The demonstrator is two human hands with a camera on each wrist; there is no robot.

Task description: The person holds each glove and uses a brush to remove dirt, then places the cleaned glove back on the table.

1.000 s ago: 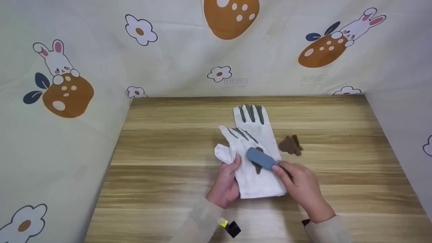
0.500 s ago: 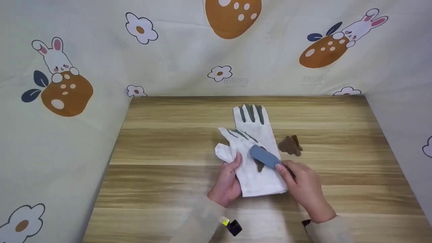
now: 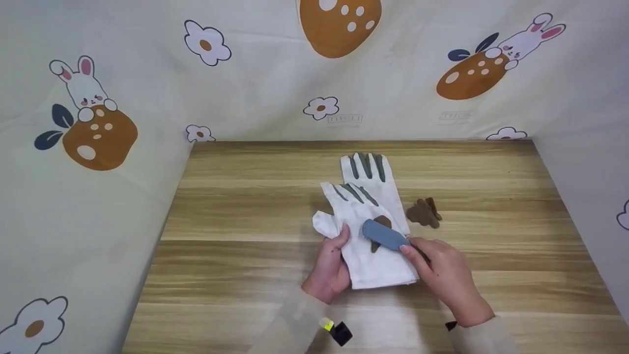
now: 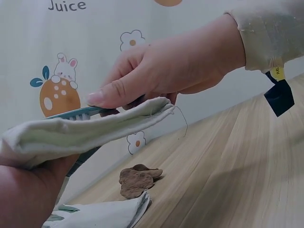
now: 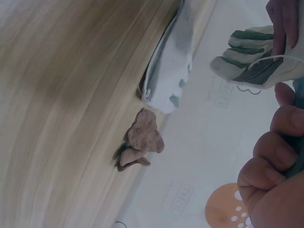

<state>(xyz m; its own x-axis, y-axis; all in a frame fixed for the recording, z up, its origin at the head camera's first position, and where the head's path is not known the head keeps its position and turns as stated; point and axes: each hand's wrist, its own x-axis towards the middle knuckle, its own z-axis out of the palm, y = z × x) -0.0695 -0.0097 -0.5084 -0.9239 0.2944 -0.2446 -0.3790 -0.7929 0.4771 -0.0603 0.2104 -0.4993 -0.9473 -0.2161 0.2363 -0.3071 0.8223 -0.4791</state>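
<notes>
My left hand holds a white glove with green strips between its fingers, thumb on top, raised off the table. A brown, mud-like patch lies on the glove. My right hand grips a blue-backed brush by its handle, the head over that patch. In the left wrist view the brush's pale bristles meet the glove's upper side. A second white glove lies flat on the table behind. The right wrist view shows curled right fingers.
Brown, mud-like flat pieces lie on the wood-grain table, right of the gloves. A patterned cloth with rabbits and flowers hangs behind and along the sides. Black tags hang near the sleeves.
The brush head has made small shifts over the brown patch, first up and right, then slightly down and left. The held glove moves a little; its flattened fingers turn slightly. Both hands keep their holds.
</notes>
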